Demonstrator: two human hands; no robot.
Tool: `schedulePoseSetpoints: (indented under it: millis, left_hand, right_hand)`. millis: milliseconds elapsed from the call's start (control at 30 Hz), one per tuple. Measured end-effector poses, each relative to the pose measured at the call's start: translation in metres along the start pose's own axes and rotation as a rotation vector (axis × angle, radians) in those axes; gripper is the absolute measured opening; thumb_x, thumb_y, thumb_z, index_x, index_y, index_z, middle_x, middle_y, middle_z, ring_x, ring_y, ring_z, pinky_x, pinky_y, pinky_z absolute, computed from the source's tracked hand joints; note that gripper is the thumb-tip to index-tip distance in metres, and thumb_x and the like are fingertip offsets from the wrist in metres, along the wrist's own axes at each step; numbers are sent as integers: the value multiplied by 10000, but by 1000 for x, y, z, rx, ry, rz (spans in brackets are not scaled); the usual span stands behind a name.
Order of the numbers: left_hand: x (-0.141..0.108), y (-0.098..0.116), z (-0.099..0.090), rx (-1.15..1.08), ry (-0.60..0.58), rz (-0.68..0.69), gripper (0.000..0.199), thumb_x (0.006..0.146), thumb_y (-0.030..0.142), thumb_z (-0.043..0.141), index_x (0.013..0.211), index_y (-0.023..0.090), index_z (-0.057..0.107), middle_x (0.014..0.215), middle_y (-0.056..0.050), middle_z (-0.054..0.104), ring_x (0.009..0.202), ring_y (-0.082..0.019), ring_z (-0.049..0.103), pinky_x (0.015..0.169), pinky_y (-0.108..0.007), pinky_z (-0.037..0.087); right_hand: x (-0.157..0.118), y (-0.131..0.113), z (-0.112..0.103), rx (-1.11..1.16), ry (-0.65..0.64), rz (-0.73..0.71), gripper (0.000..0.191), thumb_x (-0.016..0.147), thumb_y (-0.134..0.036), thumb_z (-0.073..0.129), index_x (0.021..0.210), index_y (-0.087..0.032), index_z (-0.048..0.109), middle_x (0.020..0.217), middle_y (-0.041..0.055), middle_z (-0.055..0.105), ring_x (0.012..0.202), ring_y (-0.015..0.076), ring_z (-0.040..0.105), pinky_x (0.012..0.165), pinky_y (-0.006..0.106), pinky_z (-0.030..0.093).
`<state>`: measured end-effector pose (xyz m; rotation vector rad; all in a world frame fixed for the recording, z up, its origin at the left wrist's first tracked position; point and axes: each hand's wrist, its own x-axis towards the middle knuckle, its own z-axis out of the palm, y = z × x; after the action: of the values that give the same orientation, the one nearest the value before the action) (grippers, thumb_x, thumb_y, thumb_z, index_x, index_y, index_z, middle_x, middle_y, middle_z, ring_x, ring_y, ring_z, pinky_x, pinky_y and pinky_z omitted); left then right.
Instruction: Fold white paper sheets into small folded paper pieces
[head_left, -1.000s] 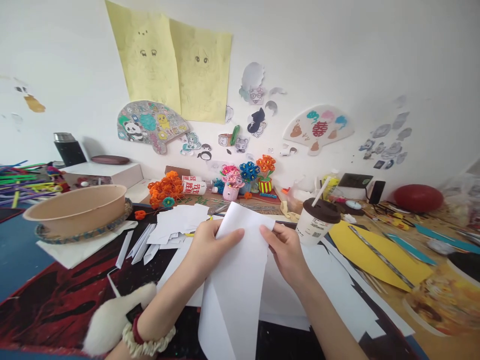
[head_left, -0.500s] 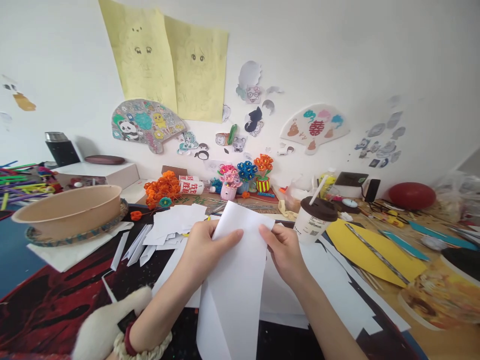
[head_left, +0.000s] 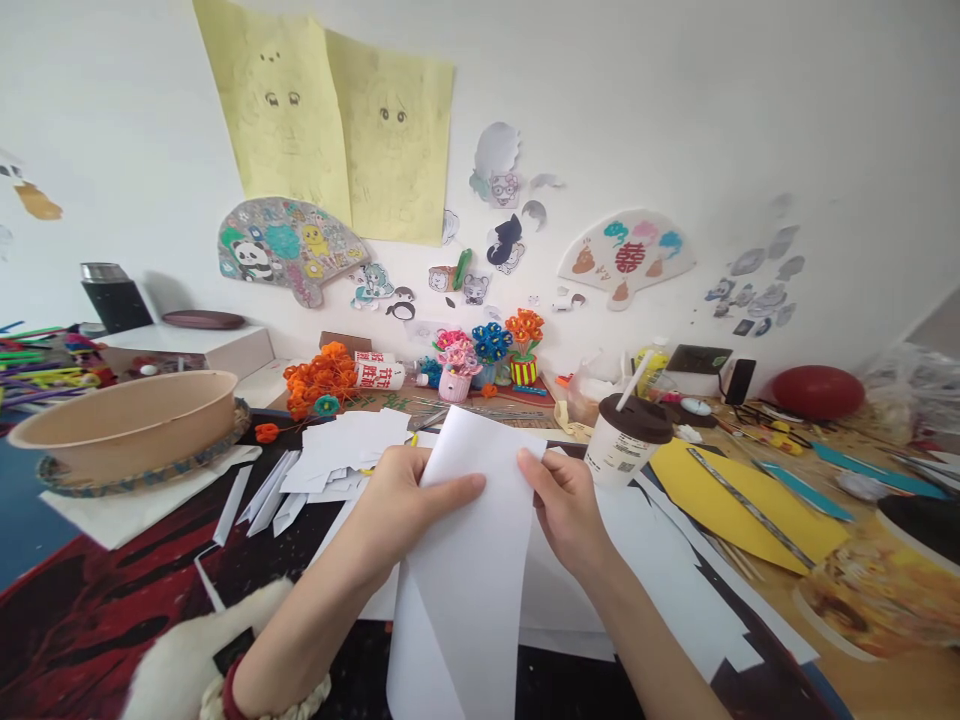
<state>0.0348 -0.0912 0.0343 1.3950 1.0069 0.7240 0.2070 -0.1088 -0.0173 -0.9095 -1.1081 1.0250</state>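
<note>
Paper (head_left: 480, 560) gripped above the middle of a desk (head_left: 892, 690)

Toward the desk's left edge sits a beige bowl (head_left: 150, 455), then narrow folded strips (head_left: 268, 493) beside a pile of cut white pieces (head_left: 352, 440). The left hand (head_left: 401, 490) clamps the folded white sheet's left edge, thumb across its front. The right hand (head_left: 566, 495) pinches its upper right edge. Just beyond stands a lidded cup (head_left: 626, 450); toward the desk's right edge lies yellow card (head_left: 716, 500), near a patterned tub (head_left: 877, 590).

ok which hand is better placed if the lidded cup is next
Probably the right hand: it is nearer the lidded cup than the left hand. Both hold the white paper, so it would have to let go first.
</note>
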Motion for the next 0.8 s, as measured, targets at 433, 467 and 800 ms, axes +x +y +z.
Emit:
schedulePoseSetpoints:
  millis: [433,467,800]
  left_hand:
    - [-1,2,3,-72,19,-18,315,623,400,728,725,108,674,701,-106,714,553,-211,649,478,-260,486]
    - [-2,2,3,-74,19,-19,318,622,402,729,730,108,676,704,-106,714,556,-212,650,478,-261,487]
    - [-3,4,4,-94,14,-27,320,624,397,729,753,107,689,721,-104,721,553,-205,649,484,-260,490]
  right_hand:
    - [0,0,0,47,-27,-17,407,812,-436,595,522,-185,462,443,-39,444,391,99,423,391,242,334]
    - [0,0,0,49,-31,-19,404,814,-434,593,524,-185,464,445,-39,444,392,99,424,392,242,333]
    - [1,0,-1,41,-50,-41,398,830,-431,576,537,-178,484,436,-40,451,389,102,430,401,243,319]
